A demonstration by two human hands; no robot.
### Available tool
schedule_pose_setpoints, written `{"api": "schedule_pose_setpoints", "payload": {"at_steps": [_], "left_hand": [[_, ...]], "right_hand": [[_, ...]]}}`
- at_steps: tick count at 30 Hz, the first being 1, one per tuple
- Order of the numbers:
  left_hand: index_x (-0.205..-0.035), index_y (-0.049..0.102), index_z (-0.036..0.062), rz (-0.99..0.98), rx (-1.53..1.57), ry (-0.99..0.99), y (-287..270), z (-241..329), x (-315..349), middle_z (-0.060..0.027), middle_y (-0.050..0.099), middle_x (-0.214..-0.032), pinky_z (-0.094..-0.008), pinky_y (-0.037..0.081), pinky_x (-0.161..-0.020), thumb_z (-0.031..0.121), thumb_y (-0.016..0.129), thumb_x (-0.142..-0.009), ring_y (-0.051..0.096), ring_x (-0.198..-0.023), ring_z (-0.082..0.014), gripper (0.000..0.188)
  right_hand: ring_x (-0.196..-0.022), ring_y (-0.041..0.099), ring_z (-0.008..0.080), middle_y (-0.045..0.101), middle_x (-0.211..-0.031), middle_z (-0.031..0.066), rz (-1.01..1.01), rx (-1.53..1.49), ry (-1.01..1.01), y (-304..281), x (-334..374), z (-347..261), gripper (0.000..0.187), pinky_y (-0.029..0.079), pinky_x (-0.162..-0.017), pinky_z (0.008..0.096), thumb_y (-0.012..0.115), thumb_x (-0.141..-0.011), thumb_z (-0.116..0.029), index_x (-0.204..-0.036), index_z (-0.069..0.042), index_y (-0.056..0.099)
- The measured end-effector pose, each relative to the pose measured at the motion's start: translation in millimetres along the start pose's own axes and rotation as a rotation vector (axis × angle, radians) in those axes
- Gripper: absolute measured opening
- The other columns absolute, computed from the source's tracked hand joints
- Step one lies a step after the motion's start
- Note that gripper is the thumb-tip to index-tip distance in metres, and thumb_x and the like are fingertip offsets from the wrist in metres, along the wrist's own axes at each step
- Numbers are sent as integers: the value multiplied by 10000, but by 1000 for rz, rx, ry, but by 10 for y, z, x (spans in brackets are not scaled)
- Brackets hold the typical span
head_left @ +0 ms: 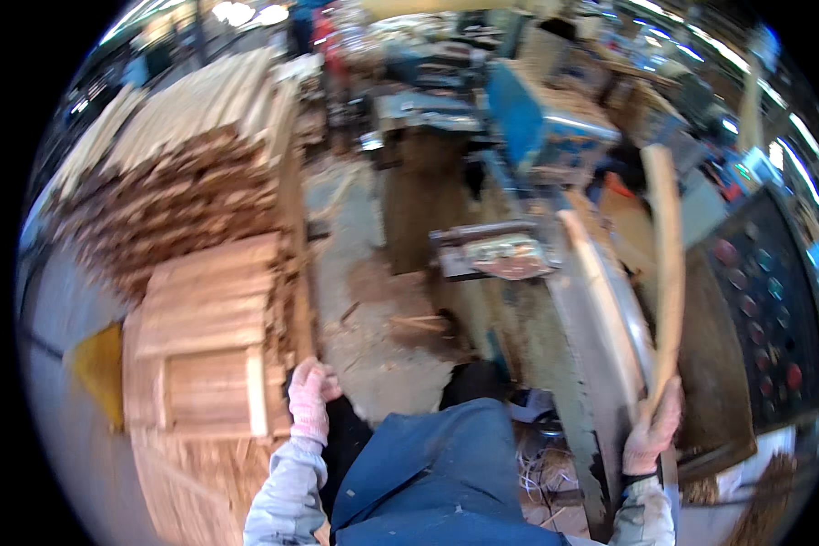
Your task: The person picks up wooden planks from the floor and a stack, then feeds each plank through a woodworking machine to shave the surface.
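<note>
My right hand point(653, 435), in a pinkish work glove, is closed around the lower end of a long, pale wooden strip point(668, 264). The strip rises steeply from it, beside the metal machine bed point(573, 314). Another light wooden strip point(601, 291) lies lengthwise along that bed. My left hand point(309, 391), gloved alike, hangs at the right edge of a stack of wooden boards point(211, 332), near my leg. Motion blur smears its fingers, and whether it touches the boards cannot be made out.
A taller pile of wooden strips point(182, 173) stands at the far left, with a yellow piece point(98, 373) beside the nearer stack. To the right is a dark control panel point(766, 305) with coloured buttons. A blue machine housing point(519, 105) stands ahead. Wood scraps litter the floor point(364, 332).
</note>
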State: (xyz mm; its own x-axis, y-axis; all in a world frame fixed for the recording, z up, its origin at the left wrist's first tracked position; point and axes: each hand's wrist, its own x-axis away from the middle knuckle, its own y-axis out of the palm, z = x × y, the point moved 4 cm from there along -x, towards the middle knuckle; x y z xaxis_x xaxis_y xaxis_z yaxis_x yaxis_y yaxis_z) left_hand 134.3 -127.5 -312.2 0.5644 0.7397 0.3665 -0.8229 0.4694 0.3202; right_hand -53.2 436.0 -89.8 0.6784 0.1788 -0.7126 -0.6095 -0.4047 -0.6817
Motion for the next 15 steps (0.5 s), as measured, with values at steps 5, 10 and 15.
{"api": "schedule_pose_setpoints", "payload": {"at_steps": [5,10,15], "left_hand": [[-1141,598,76,158,193,96,-1172,428,-404,-46,597,-902,-312,519,-570,231,681,-1003,562,-701,-134,224],[-1056,581,91,525,302,-7,-1369,626,-1155,-30,521,-814,-291,442,-535,242,714,-983,489,-655,-146,214],[-1474,526,58,535,261,-7,-2354,379,-2031,-150,588,-1403,-489,467,-1109,498,655,-990,561,-1277,-310,667]], "right_hand": [[-1379,506,371,517,-1553,196,13,-93,-54,1035,-1060,-367,667,358,-1174,432,628,-1002,-134,-1615,-54,379],[-1363,536,322,544,-1545,157,8,-109,-105,1230,-1185,-435,641,377,-1162,419,639,-992,-87,-1595,-62,426],[-1300,575,360,597,-1472,191,-194,-66,-108,335,-345,-487,667,422,-1121,427,672,-909,-59,-1550,-34,487]]}}
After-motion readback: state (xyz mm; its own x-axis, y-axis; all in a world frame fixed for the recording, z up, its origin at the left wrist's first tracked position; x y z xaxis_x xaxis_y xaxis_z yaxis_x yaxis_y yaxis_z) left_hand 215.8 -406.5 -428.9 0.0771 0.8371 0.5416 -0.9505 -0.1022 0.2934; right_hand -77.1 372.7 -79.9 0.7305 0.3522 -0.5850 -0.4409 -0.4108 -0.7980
